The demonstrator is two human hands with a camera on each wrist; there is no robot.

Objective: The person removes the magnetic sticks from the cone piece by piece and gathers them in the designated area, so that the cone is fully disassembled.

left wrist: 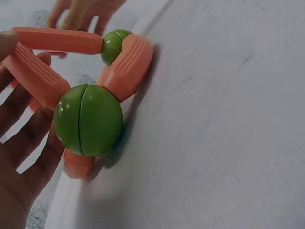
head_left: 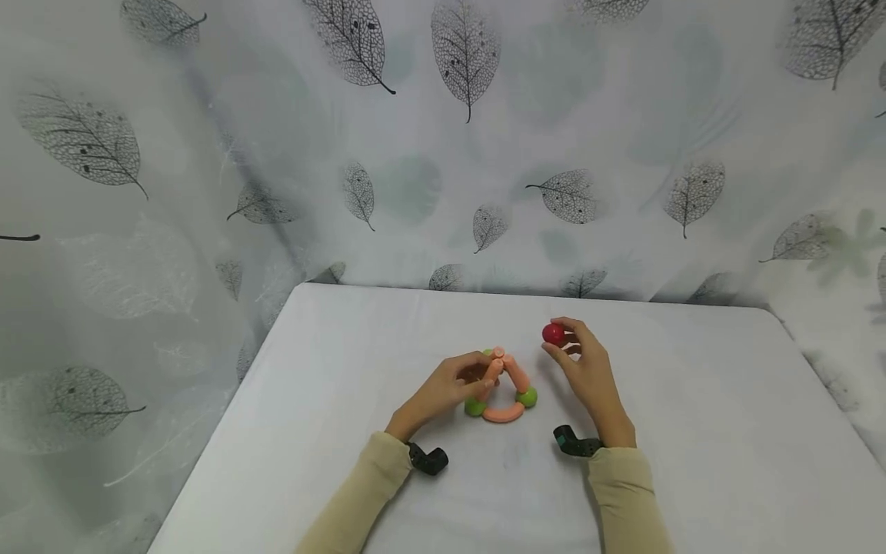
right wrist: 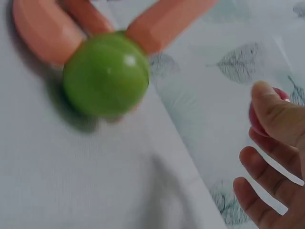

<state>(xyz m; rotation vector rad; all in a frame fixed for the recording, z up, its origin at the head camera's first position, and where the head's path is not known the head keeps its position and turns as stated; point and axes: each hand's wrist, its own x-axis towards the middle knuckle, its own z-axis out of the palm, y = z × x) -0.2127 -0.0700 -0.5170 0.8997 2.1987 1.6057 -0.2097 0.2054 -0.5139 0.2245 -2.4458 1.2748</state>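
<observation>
A small frame of orange sticks and green balls stands on the white table. Two front balls, the left green ball [head_left: 474,407] and the right green ball [head_left: 527,397], are joined low down by a curved orange stick [head_left: 504,414]. Straight orange sticks, one of them the right slanted stick [head_left: 515,375], rise and lean together at the top. My left hand [head_left: 446,385] pinches the top of the left slanted stick [left wrist: 35,76]. To the right of the frame, my right hand [head_left: 588,373] holds a shiny red ball [head_left: 553,334] above the table between thumb and fingers.
The white table [head_left: 720,415] extends around the frame on all sides. Behind it hangs a pale curtain [head_left: 415,131] printed with grey leaves. Dark wrist cameras, such as the left one [head_left: 429,460], sit on both wrists near the beige sleeves.
</observation>
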